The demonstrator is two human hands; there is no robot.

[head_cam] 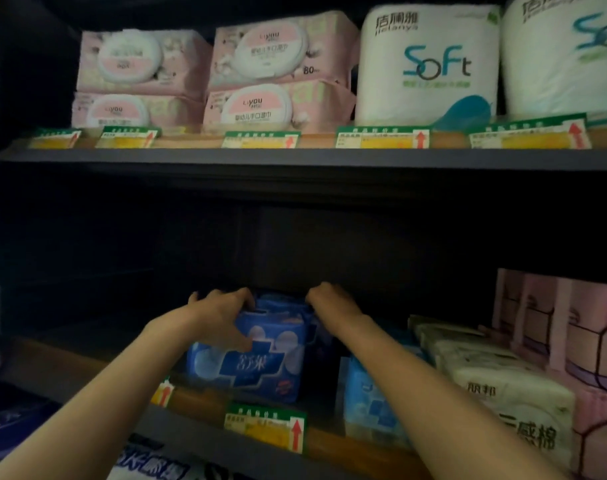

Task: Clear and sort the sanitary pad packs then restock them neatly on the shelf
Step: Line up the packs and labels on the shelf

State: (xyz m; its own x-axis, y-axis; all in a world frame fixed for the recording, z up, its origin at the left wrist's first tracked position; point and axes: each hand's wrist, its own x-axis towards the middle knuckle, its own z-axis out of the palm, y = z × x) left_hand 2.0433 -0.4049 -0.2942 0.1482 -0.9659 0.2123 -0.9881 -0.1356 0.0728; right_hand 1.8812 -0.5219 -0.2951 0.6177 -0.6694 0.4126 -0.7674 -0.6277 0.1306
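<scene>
While both hands [277, 306] grip blue pad packs [260, 355], fingertips vanish into shadow.

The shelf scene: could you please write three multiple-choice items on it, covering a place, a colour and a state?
1. Where are the toilet rolls?
A. upper shelf, right
B. lower shelf, left
C. floor

2. What colour is the pad pack being held?
A. pink
B. blue
C. green

3. What are the hands doing?
A. hanging idle
B. pointing at a tag
C. gripping the pack's top

Key: 1 A, they stand right of the wipes; 2 B, its wrapper is blue; 3 C, left hand and right hand curl over it.
</scene>
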